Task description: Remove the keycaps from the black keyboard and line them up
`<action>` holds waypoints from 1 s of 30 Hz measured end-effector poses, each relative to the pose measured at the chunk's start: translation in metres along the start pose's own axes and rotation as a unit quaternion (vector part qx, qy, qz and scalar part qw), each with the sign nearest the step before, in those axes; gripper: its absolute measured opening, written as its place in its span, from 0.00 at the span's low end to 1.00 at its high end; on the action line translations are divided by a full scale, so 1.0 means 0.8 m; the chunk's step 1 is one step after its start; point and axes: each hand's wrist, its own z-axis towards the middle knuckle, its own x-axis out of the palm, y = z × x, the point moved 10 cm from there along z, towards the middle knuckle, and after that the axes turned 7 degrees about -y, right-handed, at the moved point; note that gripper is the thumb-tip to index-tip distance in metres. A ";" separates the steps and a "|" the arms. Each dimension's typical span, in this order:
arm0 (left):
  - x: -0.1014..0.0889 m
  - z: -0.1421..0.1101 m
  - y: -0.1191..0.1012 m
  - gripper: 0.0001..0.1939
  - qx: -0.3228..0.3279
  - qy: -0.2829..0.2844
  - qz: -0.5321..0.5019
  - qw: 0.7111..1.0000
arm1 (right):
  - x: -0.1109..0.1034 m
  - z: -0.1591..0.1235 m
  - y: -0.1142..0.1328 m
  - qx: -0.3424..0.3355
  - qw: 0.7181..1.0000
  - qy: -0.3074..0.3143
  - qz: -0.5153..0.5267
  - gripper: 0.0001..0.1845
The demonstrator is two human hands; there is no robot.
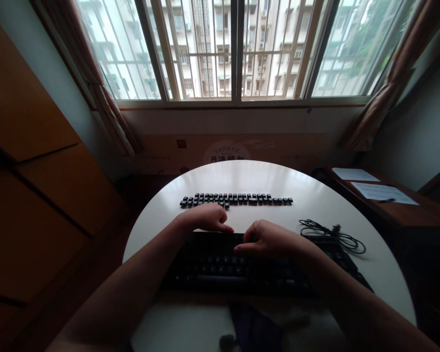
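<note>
A black keyboard (pixel 220 269) lies across the white round table in front of me. Its upper left part looks bare and dark, with keys still seated in the lower rows. Above its top edge is my left hand (pixel 209 217), thumb held apart from the bent fingers, close to rows of loose black keycaps (pixel 258 199); its fingertips are partly hidden. My right hand (pixel 266 238) is curled closed over the keyboard's upper middle. A thin pale line shows at its knuckle, and what it grips is hidden.
A coiled black cable (pixel 333 234) rests at the keyboard's right end. Near the front of the table (pixel 385 264) are a dark purple cloth-like thing (pixel 256 327) and a small dark brush-like thing (pixel 227 341). Papers (pixel 385 192) lie on a brown desk at right.
</note>
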 end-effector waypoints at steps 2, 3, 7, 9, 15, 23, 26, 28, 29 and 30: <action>0.000 0.000 -0.002 0.28 0.005 -0.003 0.001 1.000 | 0.000 -0.001 0.009 -0.020 0.999 -0.011 -0.035 0.21; 0.000 0.001 -0.003 0.28 0.007 -0.003 0.002 1.000 | 0.000 -0.002 0.013 -0.028 0.998 -0.016 -0.055 0.20; -0.001 0.000 -0.006 0.29 0.007 0.002 -0.001 1.000 | 0.000 -0.005 0.027 -0.050 0.993 -0.028 -0.107 0.19; -0.001 -0.001 -0.006 0.29 0.006 0.004 -0.003 1.000 | 0.000 -0.005 0.027 -0.053 0.993 -0.029 -0.106 0.21; 0.009 0.002 0.002 0.29 -0.007 0.024 -0.022 0.999 | 0.003 0.005 0.006 -0.044 0.999 0.005 -0.019 0.28; 0.009 0.000 -0.004 0.28 -0.003 0.038 -0.045 0.998 | 0.002 0.008 0.027 -0.190 0.979 -0.074 0.006 0.27; 0.005 -0.001 -0.006 0.28 -0.008 0.031 -0.055 0.998 | 0.001 0.003 0.033 -0.205 0.972 -0.114 0.000 0.28; 0.004 -0.003 -0.008 0.28 -0.009 0.029 -0.058 0.998 | -0.001 0.000 0.036 -0.212 0.967 -0.142 -0.004 0.28; 0.003 -0.003 -0.009 0.28 -0.009 0.031 -0.059 0.998 | -0.002 -0.002 0.036 -0.214 0.964 -0.156 -0.005 0.27; 0.003 -0.003 -0.009 0.28 -0.011 0.032 -0.060 0.998 | -0.004 -0.003 0.036 -0.216 0.962 -0.169 -0.007 0.27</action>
